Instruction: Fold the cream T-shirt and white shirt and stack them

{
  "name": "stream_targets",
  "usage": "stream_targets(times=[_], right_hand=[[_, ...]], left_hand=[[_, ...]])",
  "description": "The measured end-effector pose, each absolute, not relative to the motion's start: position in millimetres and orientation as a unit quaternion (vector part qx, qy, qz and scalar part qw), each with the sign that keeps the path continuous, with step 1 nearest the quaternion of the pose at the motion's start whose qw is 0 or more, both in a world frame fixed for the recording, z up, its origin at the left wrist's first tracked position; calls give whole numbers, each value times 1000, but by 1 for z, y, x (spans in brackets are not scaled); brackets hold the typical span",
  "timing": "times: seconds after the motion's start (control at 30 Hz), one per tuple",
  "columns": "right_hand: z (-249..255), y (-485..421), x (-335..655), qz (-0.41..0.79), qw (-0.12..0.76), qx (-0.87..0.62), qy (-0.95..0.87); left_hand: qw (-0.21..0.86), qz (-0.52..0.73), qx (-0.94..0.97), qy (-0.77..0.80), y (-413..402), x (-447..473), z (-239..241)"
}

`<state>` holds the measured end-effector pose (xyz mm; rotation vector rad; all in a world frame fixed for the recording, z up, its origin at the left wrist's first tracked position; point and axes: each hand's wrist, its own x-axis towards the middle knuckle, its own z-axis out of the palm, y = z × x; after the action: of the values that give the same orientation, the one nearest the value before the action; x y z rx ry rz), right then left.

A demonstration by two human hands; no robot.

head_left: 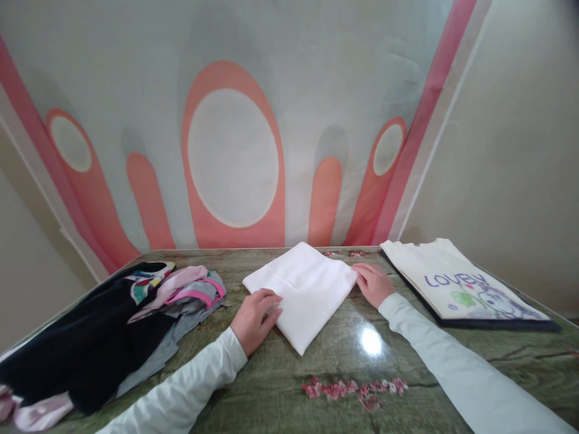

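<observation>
A folded white cloth (301, 289) lies on the table in the middle, turned so that one corner points toward me. My left hand (256, 320) is at its lower left edge, with the fingers slightly bent and the thumb apart from them; the hand looks open and grips no fabric. At the cloth's right corner is my right hand (373, 284), its fingertips closed on that corner. The thumb of my right hand is mostly hidden. Both forearms are in white sleeves.
Rumpled clothes, including a black garment (104, 331) and a pink and grey one (194, 292), are heaped at the left. To the right lies a cream folded garment (465, 283) lettered "LOVELY", above a dark layer. The wood-patterned table (271, 392) ends at a printed backdrop (298, 120).
</observation>
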<state>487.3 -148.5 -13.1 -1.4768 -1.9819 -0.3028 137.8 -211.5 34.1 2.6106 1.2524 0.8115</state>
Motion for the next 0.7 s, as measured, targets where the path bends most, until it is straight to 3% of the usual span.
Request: stream_targets(times=[0.17, 0.33, 0.53, 0.7], right_hand=[[-17, -164, 456, -100, 211, -614, -754], [-26, -166, 451, -41, 111, -631, -767], [-28, -152, 466, -26, 87, -630, -771], [-33, -141, 481, -70, 120, -634, -761]], left_hand=[[-28, 240, 840, 485, -164, 100, 9], [11, 255, 813, 524, -141, 82, -14], [51, 324, 794, 512, -141, 83, -13], [68, 348, 796, 491, -152, 93, -4]])
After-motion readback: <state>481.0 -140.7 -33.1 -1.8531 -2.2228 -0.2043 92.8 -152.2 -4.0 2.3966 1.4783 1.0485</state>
